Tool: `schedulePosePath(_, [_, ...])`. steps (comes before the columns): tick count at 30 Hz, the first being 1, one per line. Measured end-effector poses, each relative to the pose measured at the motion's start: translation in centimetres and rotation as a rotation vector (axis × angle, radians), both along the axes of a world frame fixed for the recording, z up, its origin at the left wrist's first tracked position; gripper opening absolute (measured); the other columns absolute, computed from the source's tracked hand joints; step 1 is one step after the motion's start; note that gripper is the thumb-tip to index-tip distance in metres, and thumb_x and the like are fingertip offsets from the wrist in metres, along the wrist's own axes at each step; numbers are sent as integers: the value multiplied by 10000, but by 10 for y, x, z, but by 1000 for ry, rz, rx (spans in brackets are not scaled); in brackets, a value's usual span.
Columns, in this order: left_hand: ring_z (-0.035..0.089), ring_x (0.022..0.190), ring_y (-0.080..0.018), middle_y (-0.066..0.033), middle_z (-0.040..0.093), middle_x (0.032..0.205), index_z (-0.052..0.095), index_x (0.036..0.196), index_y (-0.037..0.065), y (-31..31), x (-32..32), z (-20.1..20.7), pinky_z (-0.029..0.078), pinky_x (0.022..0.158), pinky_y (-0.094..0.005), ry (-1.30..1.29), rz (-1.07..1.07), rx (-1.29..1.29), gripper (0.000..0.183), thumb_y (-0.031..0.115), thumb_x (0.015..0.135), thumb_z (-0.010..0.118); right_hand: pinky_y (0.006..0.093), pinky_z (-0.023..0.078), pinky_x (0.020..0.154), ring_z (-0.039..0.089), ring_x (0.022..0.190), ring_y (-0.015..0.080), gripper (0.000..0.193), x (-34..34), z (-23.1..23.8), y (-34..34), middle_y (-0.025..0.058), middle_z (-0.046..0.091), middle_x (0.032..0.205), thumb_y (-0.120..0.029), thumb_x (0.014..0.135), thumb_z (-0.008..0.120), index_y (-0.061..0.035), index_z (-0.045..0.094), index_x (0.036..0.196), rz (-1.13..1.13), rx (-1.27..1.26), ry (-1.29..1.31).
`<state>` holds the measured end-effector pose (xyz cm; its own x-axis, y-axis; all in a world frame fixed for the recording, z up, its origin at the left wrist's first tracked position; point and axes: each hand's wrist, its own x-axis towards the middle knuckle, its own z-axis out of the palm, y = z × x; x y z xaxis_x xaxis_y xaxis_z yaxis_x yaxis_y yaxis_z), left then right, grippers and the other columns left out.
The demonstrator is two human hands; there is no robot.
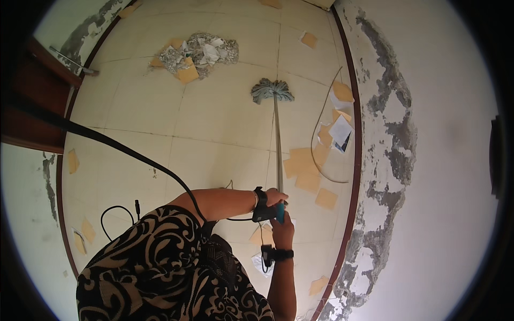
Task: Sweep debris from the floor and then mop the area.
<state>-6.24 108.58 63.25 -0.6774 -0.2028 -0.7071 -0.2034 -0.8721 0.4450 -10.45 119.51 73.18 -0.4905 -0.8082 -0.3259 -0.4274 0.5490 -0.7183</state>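
Note:
A mop with a grey-green string head stretches away from me across the tiled floor. Its long thin handle runs back to both of my hands. My left hand is wrapped round the upper handle, with that forearm reaching across my body. Just below it, my right hand closes round the blue end grip. The strands lie spread on the floor, apart from the debris pile. Each wrist carries a black strap with a small device.
A heap of rubble and paper scraps lies at the far left. Tan sheets and a loose thin cable are scattered along the right wall, whose plaster is peeling. A brown door stands at left. A black cable crosses my view.

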Motion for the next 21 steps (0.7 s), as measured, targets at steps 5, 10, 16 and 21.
schedulePosePath(5, [590,710,-216,-123,567,781,520,782,-34,-2,-26,4,483,556,-321,-7,37,112,185,141,735,557,342,400,488,516,530,278,388,-23,51,45,163,507,598,-163,705,539,-41,432,1057,14,202,-84])
schedulePosePath(10, [591,668,-257,-165,568,806,491,796,-71,36,-54,-43,495,517,-339,39,24,191,189,109,747,524,262,397,446,472,494,113,412,-19,149,96,64,508,581,-91,677,576,-25,459,1067,-175,495,-81])
schedulePosePath(16, [580,634,-241,-147,562,751,496,745,-47,54,-83,-64,486,522,-341,38,-585,93,192,143,755,524,259,376,785,440,924,136,388,-62,230,83,118,510,1041,-49,794,443,27,366,1167,-116,235,-637])
schedulePosePath(21, [571,605,-228,-132,557,705,500,702,-27,-7,-128,-78,479,525,-341,-26,-773,-163,209,172,762,524,264,413,596,503,685,144,354,-113,161,54,90,541,775,-106,730,538,-25,468,1068,-100,241,-279])
